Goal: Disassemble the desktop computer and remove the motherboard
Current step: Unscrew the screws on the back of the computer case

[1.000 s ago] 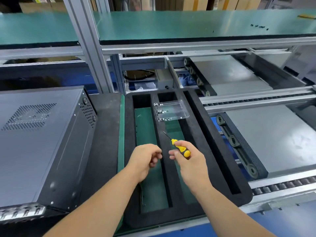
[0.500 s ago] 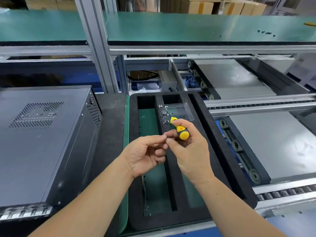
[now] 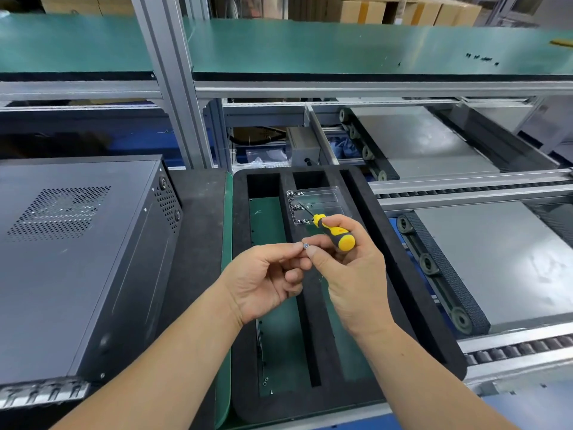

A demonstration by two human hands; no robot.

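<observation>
Left hand [image 3: 263,283] and right hand [image 3: 347,268] pinch what appears to be a screw [image 3: 305,245], frame centre; right grip also holds the screwdriver [image 3: 336,232].

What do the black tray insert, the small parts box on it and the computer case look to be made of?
Black tray insert: apparently foam, matte and finely textured, with rounded cut edges. Parts box: clear glossy plastic, tray visible through it. Computer case: likely painted sheet metal, smooth dark-grey sheen with punched vent holes.
</observation>
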